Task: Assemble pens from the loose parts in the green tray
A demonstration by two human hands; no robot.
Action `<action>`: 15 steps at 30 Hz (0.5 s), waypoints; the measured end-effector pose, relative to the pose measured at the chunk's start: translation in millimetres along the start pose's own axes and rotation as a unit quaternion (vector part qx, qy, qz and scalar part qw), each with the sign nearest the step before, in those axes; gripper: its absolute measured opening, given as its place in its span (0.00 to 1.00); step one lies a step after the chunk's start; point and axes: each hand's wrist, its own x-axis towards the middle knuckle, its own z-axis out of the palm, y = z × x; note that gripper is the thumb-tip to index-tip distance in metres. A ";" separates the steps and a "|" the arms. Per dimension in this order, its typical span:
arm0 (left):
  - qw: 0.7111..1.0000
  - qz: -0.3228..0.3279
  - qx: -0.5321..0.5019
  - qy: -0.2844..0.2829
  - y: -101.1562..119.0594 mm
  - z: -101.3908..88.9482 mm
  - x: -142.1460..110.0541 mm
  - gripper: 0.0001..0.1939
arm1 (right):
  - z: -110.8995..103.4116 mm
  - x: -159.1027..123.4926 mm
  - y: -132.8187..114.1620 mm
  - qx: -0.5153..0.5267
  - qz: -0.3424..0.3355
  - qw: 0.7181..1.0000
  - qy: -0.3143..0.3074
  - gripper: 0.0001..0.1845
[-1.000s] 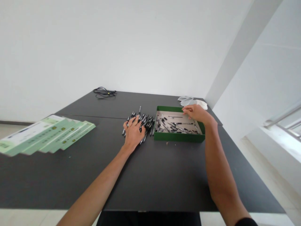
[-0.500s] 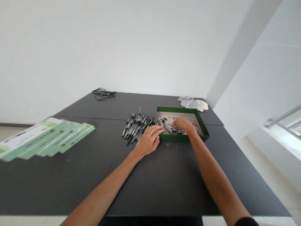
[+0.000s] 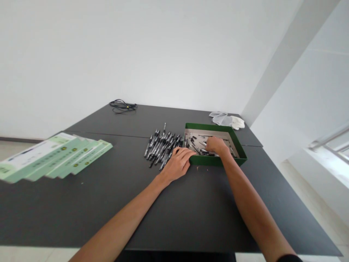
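A shallow green box (image 3: 218, 160) with a pale inside stands on the dark table. Scattered in it are small black and silver pen parts (image 3: 194, 145). My left hand (image 3: 178, 163) lies at the front left corner of the box, its stretched fingers resting over the rim and its thumb outside. Down inside the box is my right hand (image 3: 216, 145), with curled fingers among the parts; whatever they pinch is hidden. Just left of the box, a heap of black and clear pens (image 3: 163, 145) lies beside my left hand.
Fanned green and white cartons or booklets (image 3: 65, 154) lie at the left of the table (image 3: 174, 218). A coiled black cable (image 3: 122, 106) is at the back left. White gloves (image 3: 227, 120) lie behind the box. A few tiny scraps sit before the box.
My right fingers have curled in more and point down among the parts. My left hand stays at the box corner. The whole view has shifted slightly.
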 end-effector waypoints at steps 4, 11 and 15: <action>1.000 -0.004 -0.006 -0.002 2.0 -1.0 0.5 0.23 | -9.7 5.0 8.5 0.012 -0.039 0.999 0.016 0.22; 1.000 -0.005 -0.004 -0.005 2.4 -0.7 -0.3 0.23 | -2.6 7.3 10.7 0.022 -0.065 0.998 -0.002 0.17; 1.000 -0.005 -0.003 -0.005 2.4 -0.5 -0.2 0.23 | 4.8 4.0 7.0 0.019 -0.040 0.999 -0.020 0.19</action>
